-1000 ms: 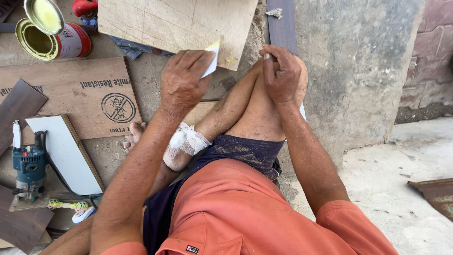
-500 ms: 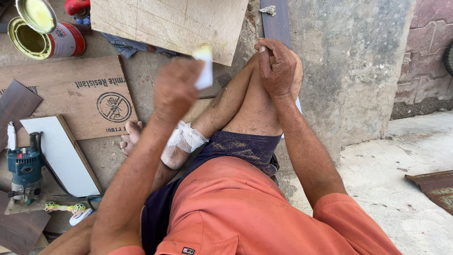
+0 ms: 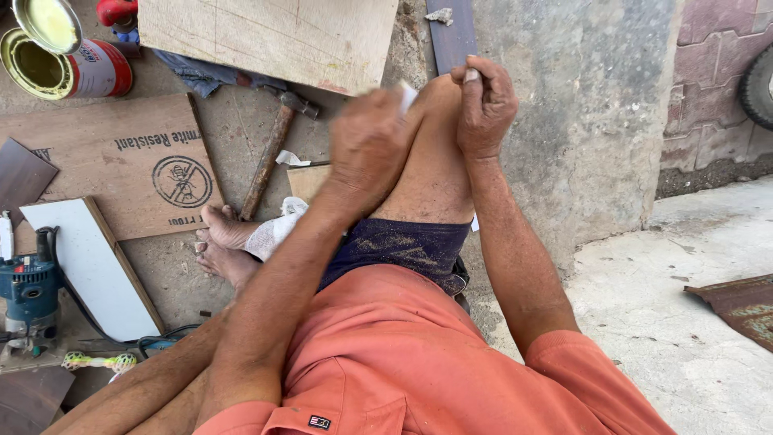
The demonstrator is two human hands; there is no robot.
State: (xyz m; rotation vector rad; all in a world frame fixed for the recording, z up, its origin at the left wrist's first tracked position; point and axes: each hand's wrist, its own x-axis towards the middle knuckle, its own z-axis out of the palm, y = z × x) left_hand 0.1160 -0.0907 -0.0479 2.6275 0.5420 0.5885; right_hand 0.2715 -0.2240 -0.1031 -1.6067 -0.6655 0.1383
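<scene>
I sit with my bare knee (image 3: 431,161) drawn up in front of me. My left hand (image 3: 366,149) is raised beside the knee and is blurred. It pinches a small white strip (image 3: 407,96) that shows only above the fingers. My right hand (image 3: 485,105) rests on top of the knee with its fingers curled shut. Nothing can be made out inside it. My feet (image 3: 225,242) lie on the ground below, one wrapped in a white bandage (image 3: 274,229).
A hammer (image 3: 270,161) lies on the ground by a printed plywood sheet (image 3: 121,161). An open tin of yellow glue (image 3: 68,68) stands far left. A white board (image 3: 88,266) and a blue power tool (image 3: 28,290) lie left. A concrete wall (image 3: 580,105) rises right.
My left hand has come down from its raised position toward the knee, so less of the white strip shows. The right hand has stayed on the knee.
</scene>
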